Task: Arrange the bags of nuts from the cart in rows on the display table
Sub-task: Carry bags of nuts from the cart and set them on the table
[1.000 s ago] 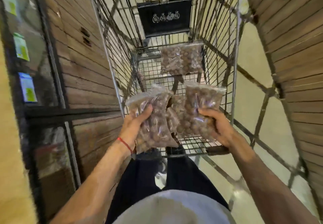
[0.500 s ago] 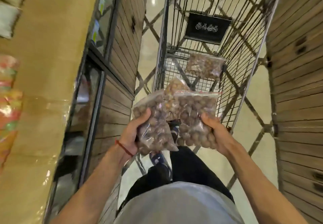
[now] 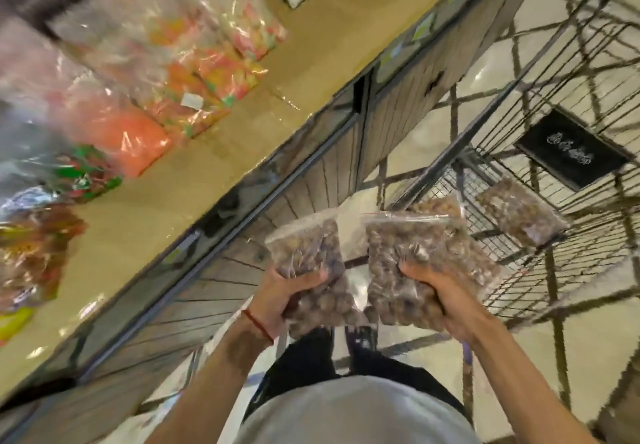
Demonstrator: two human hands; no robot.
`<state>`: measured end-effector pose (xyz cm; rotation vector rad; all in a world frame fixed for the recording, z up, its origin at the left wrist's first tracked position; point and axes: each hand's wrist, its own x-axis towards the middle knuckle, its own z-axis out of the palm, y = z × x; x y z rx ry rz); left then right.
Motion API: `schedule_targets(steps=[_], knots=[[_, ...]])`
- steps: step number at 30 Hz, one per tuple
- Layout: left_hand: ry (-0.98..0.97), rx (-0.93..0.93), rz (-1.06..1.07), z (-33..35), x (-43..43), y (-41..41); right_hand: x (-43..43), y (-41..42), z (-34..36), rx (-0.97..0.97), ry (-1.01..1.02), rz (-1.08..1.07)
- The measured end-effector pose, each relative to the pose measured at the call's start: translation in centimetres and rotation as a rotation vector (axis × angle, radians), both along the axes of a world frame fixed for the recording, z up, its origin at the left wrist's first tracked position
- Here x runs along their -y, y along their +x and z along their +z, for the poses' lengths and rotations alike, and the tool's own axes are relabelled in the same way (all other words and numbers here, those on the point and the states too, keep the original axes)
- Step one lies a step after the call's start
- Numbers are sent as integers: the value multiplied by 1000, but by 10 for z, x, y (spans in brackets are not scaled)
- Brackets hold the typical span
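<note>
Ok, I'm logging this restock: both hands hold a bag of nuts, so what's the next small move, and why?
Probably swing both bags left onto bare space on the table. The left hand grips the left bag, the right hand the right bag; both hang above the floor beside the cart, short of the table.

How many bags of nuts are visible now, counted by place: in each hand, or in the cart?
Left hand grips: 1, the left bag
Right hand grips: 1, the right bag
Half hidden behind the right bag: 1, the rear bag
In the cart: 1, the cart bag
Total: 4
</note>
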<state>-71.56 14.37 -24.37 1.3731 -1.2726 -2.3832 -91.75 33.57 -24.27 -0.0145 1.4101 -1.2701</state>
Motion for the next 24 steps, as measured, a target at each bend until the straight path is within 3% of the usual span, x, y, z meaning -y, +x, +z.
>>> schedule_targets(steps=[11,17,24], knots=[[-130,146,513,14,-51,175,70,84,21,-82,-114,454],[-172,168,727,19,-53,282,122,186,39,-118,-177,694],[-196,178,804,21,-35,426,174,338,52,-207,-178,752]])
